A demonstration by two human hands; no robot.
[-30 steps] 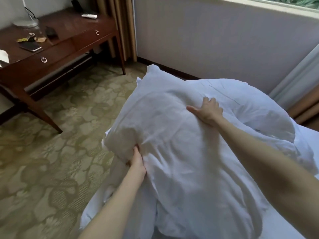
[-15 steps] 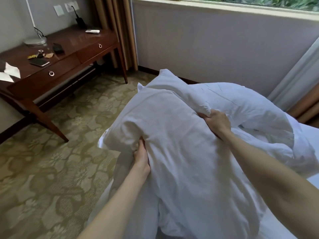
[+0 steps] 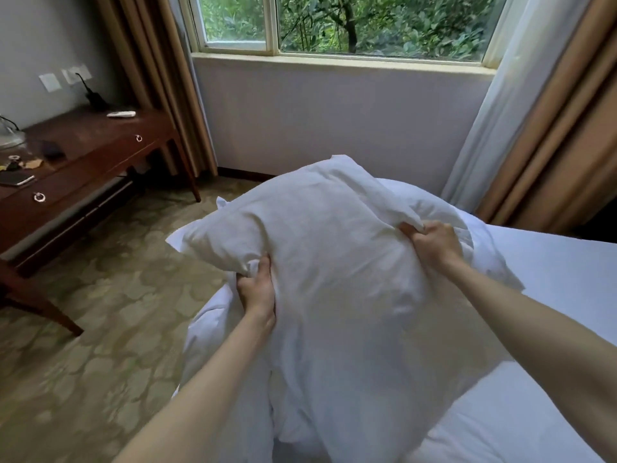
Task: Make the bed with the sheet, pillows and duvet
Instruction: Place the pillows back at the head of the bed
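— Where is the pillow (image 3: 334, 262)?
— Centre of the frame, raised above the white bed (image 3: 551, 279).
— And the hands?
— Left hand (image 3: 257, 289) grips its lower-left edge; right hand (image 3: 430, 242) clutches its right side.

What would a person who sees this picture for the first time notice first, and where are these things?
The eye goes first to the big white pillow in the middle, gripped by the left hand at its lower left and by the right hand at its right edge. Behind it, the window at the top shows green trees. A dark wooden desk stands at the left, on the patterned carpet.
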